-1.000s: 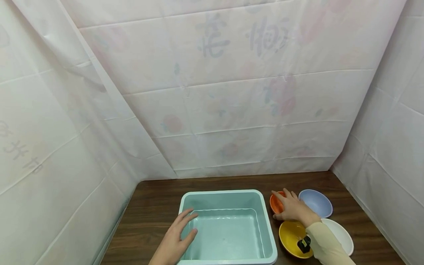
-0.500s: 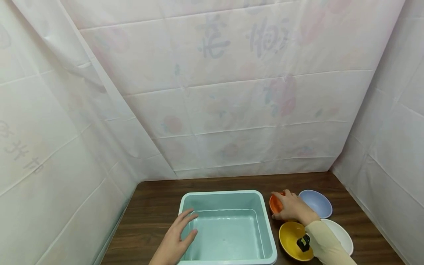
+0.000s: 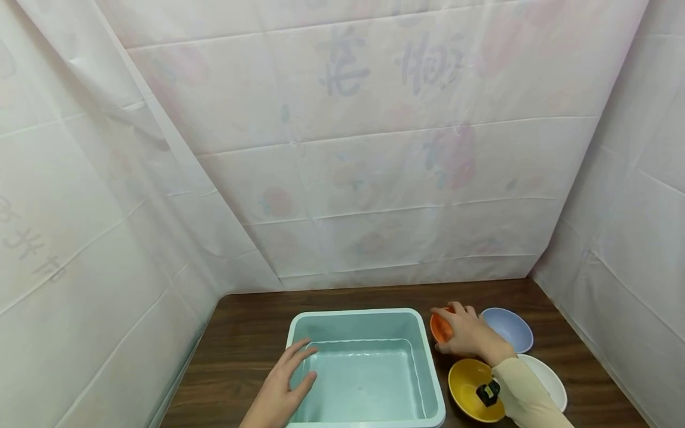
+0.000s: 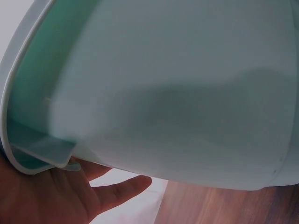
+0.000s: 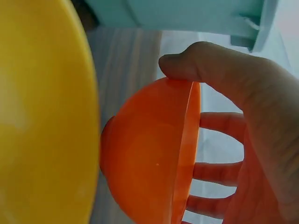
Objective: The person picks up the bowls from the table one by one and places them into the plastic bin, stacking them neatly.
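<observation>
My right hand [image 3: 473, 336] grips a small orange bowl [image 3: 440, 329] beside the basin's right side. In the right wrist view the thumb presses one edge of the orange bowl [image 5: 145, 154], and several fingers reach across its open side. The light green basin [image 3: 369, 310] stands in the middle of the table. Over its left rim my left hand [image 3: 283, 383] lies with fingers spread, holding nothing. In the left wrist view the left hand [image 4: 56, 196] is close against the basin's outer wall [image 4: 187, 116]. Part of the orange bowl is hidden by the right hand in the head view.
A yellow bowl [image 3: 465, 389] sits just in front of the right hand, below the wrist with its small black device [image 3: 488, 393]. A blue bowl [image 3: 508, 328] and a white bowl [image 3: 548, 380] stand farther right. White sheeting [image 3: 374, 148] surrounds the dark wooden table [image 3: 225, 345].
The right hand's fingers have come together on the orange bowl. Hand and bowl have shifted slightly left. The left hand keeps its place on the basin.
</observation>
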